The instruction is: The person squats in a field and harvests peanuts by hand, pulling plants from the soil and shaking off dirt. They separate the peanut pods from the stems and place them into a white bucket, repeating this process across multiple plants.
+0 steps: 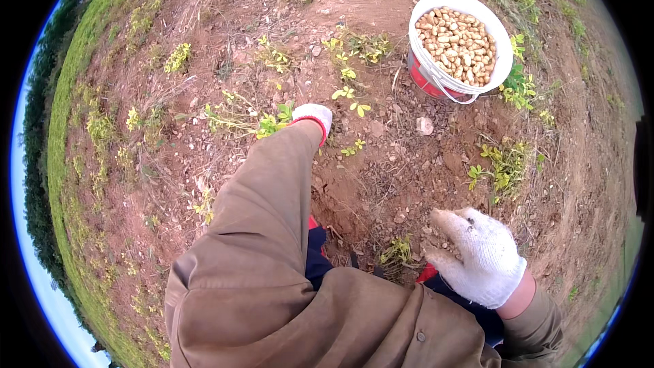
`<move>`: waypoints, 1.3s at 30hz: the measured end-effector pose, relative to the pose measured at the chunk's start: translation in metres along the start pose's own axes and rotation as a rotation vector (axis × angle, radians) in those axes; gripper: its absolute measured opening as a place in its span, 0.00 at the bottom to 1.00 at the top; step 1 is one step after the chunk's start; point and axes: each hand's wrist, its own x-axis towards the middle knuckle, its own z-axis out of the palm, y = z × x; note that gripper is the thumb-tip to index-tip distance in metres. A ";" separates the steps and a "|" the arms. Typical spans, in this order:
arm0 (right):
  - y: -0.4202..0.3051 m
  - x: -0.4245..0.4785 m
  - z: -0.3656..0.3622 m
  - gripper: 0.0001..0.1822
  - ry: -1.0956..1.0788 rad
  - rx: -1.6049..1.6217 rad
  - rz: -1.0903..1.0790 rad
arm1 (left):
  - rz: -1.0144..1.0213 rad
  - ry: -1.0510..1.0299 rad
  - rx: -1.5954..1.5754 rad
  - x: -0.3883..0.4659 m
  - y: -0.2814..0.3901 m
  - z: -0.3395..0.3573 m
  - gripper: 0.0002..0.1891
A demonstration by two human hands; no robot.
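Note:
My left hand (pixel 316 113), in a white knit glove with a red cuff, reaches forward to the ground. It is beside a low plant with yellow-green leaves (pixel 271 125). The fingers are hidden behind the back of the glove, so what they touch cannot be seen. On the right, my right hand (pixel 475 253) wears a soil-stained white glove. Its thumb and fingers are spread above the dirt, and no object shows between them. A white-and-red plastic bucket (pixel 421 74) at the upper right holds many peanuts in their shells (pixel 457 46).
Reddish, stony soil (pixel 352 184) surrounds me. A pale stone (pixel 424 125) lies below the bucket. One leafy clump (pixel 506 166) grows above my right hand, and a small tuft (pixel 397 253) sits near my feet. A green strip of vegetation (pixel 61 138) curves along the left.

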 end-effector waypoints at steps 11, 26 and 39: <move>-0.013 -0.035 0.088 0.20 -0.287 -0.105 0.030 | 0.134 -0.044 -0.097 -0.087 0.020 0.021 0.12; -0.028 0.030 0.153 0.20 -0.614 -0.333 -0.022 | -0.281 0.204 -1.719 -0.172 -0.038 0.048 0.20; 0.047 0.282 0.292 0.19 -0.194 -0.595 0.172 | -0.104 0.386 -1.347 -0.165 -0.032 0.088 0.28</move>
